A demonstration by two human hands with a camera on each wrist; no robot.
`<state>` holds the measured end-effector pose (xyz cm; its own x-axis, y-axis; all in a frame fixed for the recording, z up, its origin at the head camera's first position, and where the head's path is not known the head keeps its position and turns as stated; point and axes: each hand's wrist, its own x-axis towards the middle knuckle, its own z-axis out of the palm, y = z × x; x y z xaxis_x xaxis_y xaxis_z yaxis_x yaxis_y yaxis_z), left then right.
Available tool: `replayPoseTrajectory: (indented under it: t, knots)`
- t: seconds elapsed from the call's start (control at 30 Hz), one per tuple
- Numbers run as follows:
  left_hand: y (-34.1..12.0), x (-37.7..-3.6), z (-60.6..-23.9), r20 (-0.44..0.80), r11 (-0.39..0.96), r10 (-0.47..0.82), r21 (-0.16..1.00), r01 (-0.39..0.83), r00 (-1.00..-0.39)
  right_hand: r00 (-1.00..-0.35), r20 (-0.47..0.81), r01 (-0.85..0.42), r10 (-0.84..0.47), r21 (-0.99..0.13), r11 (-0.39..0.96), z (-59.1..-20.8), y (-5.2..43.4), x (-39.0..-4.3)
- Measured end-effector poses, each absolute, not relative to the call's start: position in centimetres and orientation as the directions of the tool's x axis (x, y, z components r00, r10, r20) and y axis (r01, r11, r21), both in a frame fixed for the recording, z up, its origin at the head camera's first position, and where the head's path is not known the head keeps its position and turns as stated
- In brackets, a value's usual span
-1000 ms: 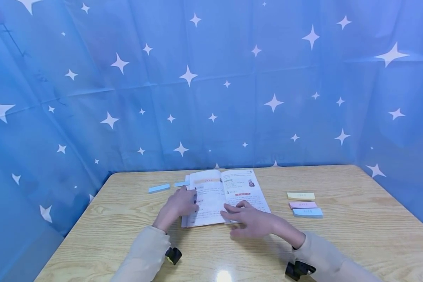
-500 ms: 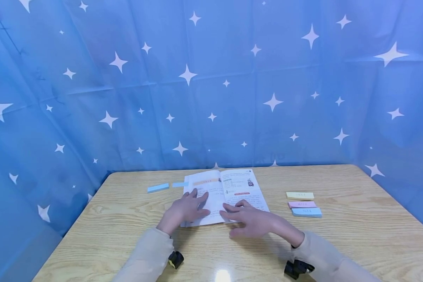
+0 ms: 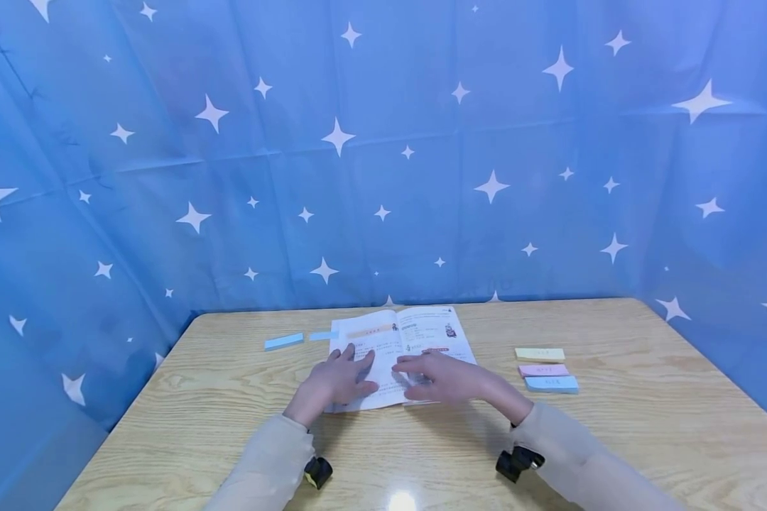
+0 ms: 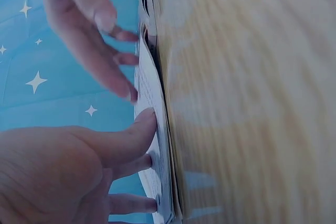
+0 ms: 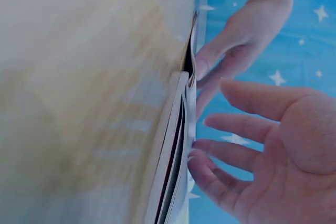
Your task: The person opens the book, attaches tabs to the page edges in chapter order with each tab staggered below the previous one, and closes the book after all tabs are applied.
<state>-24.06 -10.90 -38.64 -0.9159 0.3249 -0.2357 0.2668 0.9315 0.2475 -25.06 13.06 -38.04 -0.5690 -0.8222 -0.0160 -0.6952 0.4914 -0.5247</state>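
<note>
An open book (image 3: 431,330) with printed pages lies flat at the middle of the table. My left hand (image 3: 335,380) rests on its left page with fingers spread. In the left wrist view, the thumb (image 4: 147,121) and fingertips touch the paper, and the page bulges up near the spine. My right hand (image 3: 447,376) is over the lower right page near the centre fold. In the right wrist view, that hand (image 5: 299,156) has loosely bent fingers; the lower fingertips meet the page surface, while its thumb stands off from the book. Neither hand grips anything.
Two blue sticky-note strips (image 3: 284,342) are left of the book, one beside its edge. Yellow (image 3: 540,355), pink (image 3: 543,370) and blue (image 3: 552,384) note pads with writing lie to the right. A blue star-patterned curtain (image 3: 383,156) hangs behind the wooden table (image 3: 185,426).
My left hand has come from the left page's outer edge onto the page, fingers spreading, and the page lies flatter. My right hand has shifted slightly left and farther up the book.
</note>
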Motion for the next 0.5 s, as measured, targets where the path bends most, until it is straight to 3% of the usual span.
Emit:
replayPoseTrajectory:
  t: [0.17,0.5]
  knots:
    - [-10.9,-24.1,-38.7,-0.250,0.931,0.321,0.259,0.256,-0.914,-0.585,0.020,-0.688,-0.811,-0.542,0.483,-38.1,12.2,-27.2]
    - [-10.9,-24.1,-38.7,-0.257,0.939,0.310,0.235,0.252,-0.915,-0.761,-0.046,-0.531,-0.647,-0.530,0.661,-37.6,11.5,-31.3]
